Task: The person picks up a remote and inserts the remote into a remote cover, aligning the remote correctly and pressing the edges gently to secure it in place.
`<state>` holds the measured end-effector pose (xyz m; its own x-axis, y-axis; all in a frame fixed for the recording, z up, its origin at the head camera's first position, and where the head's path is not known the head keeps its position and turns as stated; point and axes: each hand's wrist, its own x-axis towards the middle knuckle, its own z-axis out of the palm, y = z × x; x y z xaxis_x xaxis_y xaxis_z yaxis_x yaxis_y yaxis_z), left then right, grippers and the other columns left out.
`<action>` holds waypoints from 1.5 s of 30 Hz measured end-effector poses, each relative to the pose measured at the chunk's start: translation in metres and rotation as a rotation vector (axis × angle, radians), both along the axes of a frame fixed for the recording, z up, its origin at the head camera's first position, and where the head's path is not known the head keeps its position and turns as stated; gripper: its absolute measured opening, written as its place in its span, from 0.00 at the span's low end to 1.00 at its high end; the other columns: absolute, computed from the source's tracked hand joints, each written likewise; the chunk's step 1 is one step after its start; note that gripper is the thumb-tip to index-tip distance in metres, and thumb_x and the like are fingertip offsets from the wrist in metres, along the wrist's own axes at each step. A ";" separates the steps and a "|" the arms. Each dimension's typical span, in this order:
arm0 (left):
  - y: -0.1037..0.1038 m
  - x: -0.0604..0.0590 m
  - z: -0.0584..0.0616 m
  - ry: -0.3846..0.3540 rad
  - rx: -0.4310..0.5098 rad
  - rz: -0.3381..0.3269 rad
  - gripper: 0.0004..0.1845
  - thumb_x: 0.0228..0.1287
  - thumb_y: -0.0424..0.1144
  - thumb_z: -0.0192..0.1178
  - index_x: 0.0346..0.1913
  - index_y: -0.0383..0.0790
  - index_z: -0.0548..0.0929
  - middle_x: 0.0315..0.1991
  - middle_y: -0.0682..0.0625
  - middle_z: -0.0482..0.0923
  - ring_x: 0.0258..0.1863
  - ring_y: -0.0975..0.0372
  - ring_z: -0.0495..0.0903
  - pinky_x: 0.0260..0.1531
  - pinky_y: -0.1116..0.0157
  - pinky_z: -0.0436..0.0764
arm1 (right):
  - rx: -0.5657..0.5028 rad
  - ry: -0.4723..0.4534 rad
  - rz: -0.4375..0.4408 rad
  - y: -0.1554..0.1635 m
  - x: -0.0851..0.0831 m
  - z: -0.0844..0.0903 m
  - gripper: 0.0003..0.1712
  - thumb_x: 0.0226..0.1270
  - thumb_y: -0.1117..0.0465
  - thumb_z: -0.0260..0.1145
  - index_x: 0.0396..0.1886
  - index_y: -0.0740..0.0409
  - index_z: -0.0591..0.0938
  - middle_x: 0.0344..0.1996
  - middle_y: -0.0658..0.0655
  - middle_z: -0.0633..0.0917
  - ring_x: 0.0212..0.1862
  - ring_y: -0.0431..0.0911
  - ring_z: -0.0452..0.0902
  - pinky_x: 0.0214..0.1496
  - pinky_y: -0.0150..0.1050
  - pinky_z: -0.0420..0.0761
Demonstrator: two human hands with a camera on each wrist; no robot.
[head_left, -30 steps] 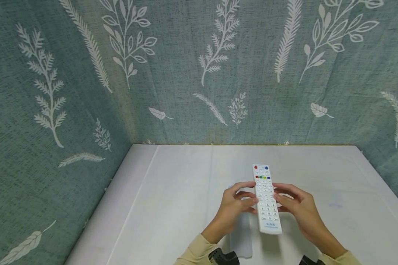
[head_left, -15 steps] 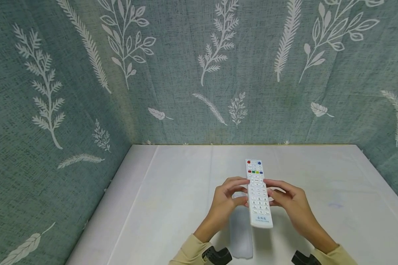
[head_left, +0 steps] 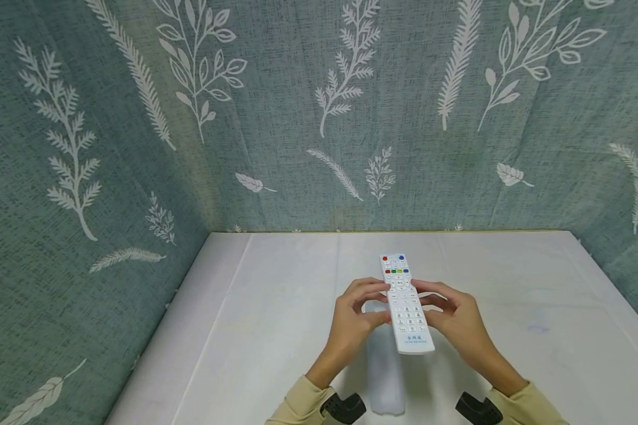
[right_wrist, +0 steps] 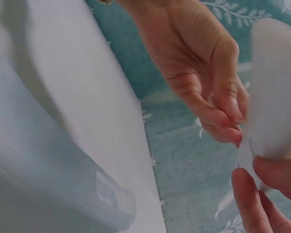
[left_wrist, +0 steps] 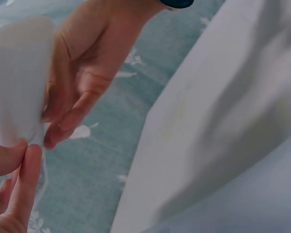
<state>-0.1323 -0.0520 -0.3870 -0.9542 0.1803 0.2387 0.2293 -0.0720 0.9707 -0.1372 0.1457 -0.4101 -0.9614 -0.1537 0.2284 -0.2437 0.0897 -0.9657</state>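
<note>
Above the worktop [head_left: 282, 307], we hold the remote [head_left: 406, 307] between both hands, buttons facing up and the far end slanting a little to the left. Our left hand [head_left: 353, 319] pinches its left edge with bent fingers; our right hand [head_left: 457, 313] pinches the right edge, so the remote sits at the fingertips, clear of both palms. Below it, a pale case [head_left: 385, 378] lies lengthwise on the worktop, partly hidden behind our left hand and the remote.
</note>
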 end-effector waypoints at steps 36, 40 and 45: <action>-0.004 -0.028 0.022 0.287 -0.002 0.096 0.12 0.48 0.24 0.70 0.38 0.25 0.84 0.39 0.35 0.79 0.42 0.48 0.80 0.44 0.53 0.83 | -0.024 0.416 -0.079 -0.017 -0.026 0.018 0.20 0.48 0.82 0.69 0.43 0.69 0.83 0.42 0.61 0.81 0.47 0.41 0.78 0.47 0.34 0.81; -0.005 -0.030 0.024 0.269 -0.046 0.111 0.11 0.50 0.27 0.70 0.39 0.30 0.85 0.38 0.40 0.81 0.41 0.53 0.80 0.41 0.58 0.84 | -0.027 0.424 -0.079 -0.019 -0.029 0.020 0.19 0.47 0.80 0.70 0.42 0.66 0.84 0.40 0.56 0.83 0.45 0.41 0.79 0.43 0.36 0.83; -0.006 -0.032 0.023 0.223 -0.077 0.116 0.10 0.53 0.30 0.69 0.40 0.33 0.85 0.38 0.45 0.81 0.40 0.58 0.81 0.38 0.60 0.84 | -0.013 0.387 -0.096 -0.021 -0.031 0.021 0.19 0.49 0.78 0.71 0.44 0.64 0.84 0.39 0.57 0.84 0.42 0.41 0.80 0.40 0.35 0.84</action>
